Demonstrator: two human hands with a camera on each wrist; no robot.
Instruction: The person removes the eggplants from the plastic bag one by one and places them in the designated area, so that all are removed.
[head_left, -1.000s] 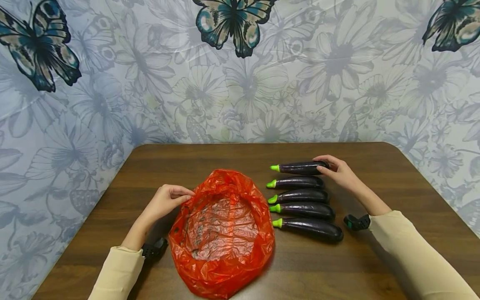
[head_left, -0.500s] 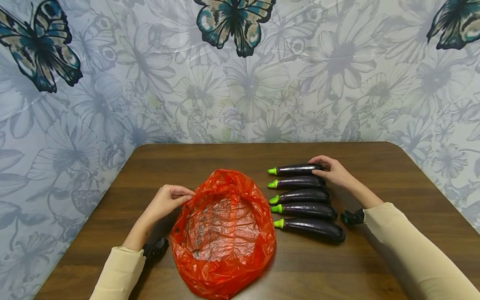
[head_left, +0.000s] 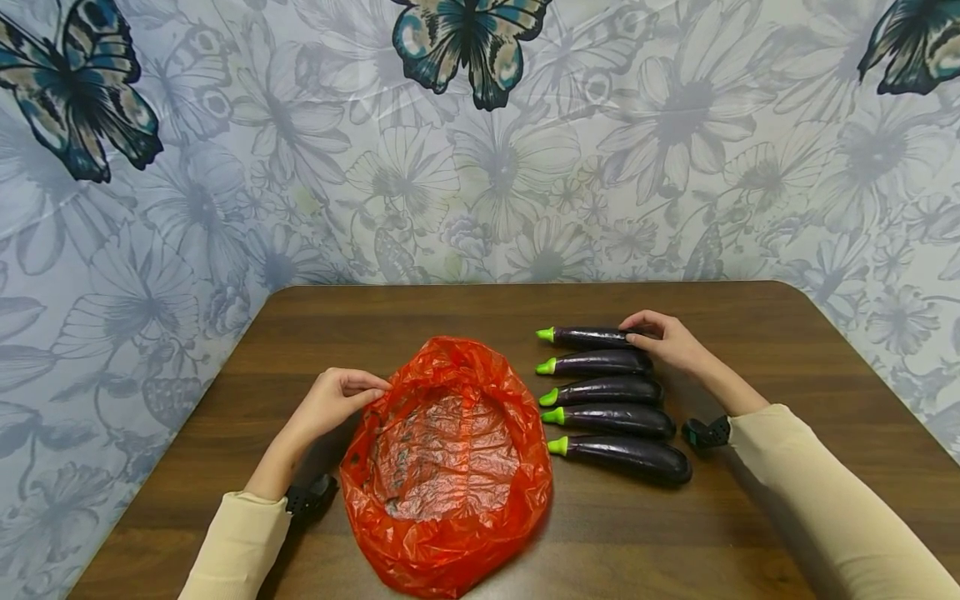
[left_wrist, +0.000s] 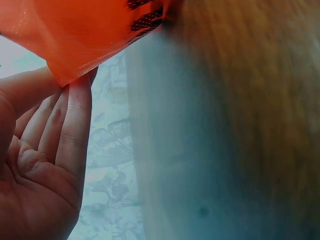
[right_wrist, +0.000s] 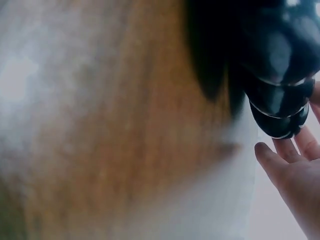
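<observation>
My left hand (head_left: 337, 402) pinches the left rim of a red plastic bag (head_left: 517, 508) that lies with its mouth wide on the table. In the left wrist view the bag's edge (left_wrist: 75, 60) sits between the thumb and fingers of the left hand (left_wrist: 45, 140). Several dark purple eggplants (head_left: 618, 456) with green stems lie in a row to the bag's right. At the back of that row, my right hand (head_left: 671, 343) holds the blunt right end of the farthest eggplant (head_left: 588, 337). Part of that end is hidden by the fingers.
The brown wooden table (head_left: 780, 500) has rounded far corners. Behind it hangs a pale floral backdrop (head_left: 525, 192) with teal butterflies. Black wrist cameras (head_left: 707, 433) jut out beneath both forearms. The eggplants' stems nearly touch the bag's right side.
My right hand has shifted a little to the left, and the farthest eggplant has slid slightly left with it. The left hand and the bag stay in place.
</observation>
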